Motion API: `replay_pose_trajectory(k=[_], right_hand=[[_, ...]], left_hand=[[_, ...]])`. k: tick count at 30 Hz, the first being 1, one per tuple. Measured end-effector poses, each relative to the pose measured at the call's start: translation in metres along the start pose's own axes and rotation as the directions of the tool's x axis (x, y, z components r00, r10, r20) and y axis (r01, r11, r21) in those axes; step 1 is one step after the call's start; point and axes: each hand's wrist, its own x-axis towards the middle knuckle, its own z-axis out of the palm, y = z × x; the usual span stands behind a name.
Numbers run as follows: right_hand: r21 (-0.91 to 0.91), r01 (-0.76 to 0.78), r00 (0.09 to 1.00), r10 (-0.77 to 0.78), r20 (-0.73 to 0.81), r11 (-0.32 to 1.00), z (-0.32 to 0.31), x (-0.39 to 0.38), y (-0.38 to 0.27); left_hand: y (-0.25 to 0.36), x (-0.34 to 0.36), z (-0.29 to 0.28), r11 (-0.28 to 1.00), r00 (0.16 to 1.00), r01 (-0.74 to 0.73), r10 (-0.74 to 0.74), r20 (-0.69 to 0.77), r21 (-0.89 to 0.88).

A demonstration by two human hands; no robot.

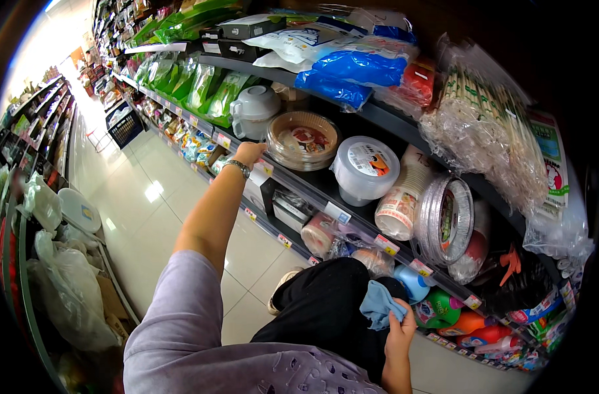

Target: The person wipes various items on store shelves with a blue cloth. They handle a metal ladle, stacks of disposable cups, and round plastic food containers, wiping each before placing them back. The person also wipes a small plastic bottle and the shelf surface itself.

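Observation:
My left hand (249, 153) reaches forward to the front edge (296, 184) of the middle shelf, its fingers curled over that edge. Just right of it sits a stack of round clear plastic containers (304, 140), and behind it a grey-white lidded cup (254, 106). A crumpled light-blue cloth (380, 305) is pinched in my right hand (400, 326), low in front of my knee. Further right on the same shelf are clear tubs with a label (366, 167), wrapped paper cups (399, 209) and foil trays (446, 220).
Above hang bundled wooden skewers (480, 125), beside blue plastic packs (368, 65). Colourful bottles (437, 310) stand on the bottom shelf near my knee. A dark basket (124, 125) sits on the tiled aisle floor (148, 223). Plastic-covered goods (69, 295) line the left side.

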Motion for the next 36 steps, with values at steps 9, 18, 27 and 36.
replay_pose_trajectory(k=[9,18,27,36], right_hand=[[0.025,-0.030,0.999,0.029,0.047,0.999,0.004,-0.002,0.003],[0.093,-0.001,0.998,0.006,-0.056,0.996,0.002,-0.006,0.005],[0.126,0.002,0.929,-0.049,0.367,0.992,0.046,0.014,-0.051],[-0.035,-0.063,0.949,0.070,0.306,0.997,0.079,0.075,-0.049]], left_hand=[[0.043,-0.084,0.016,0.752,0.922,0.298,-0.069,0.380,-0.588],[0.018,-0.208,-0.007,0.657,0.958,0.072,0.163,0.234,-0.750],[-0.052,-0.349,0.010,0.642,0.947,0.017,0.236,0.219,-0.766],[-0.052,-0.408,0.021,0.703,0.934,0.034,0.230,0.272,-0.710]])
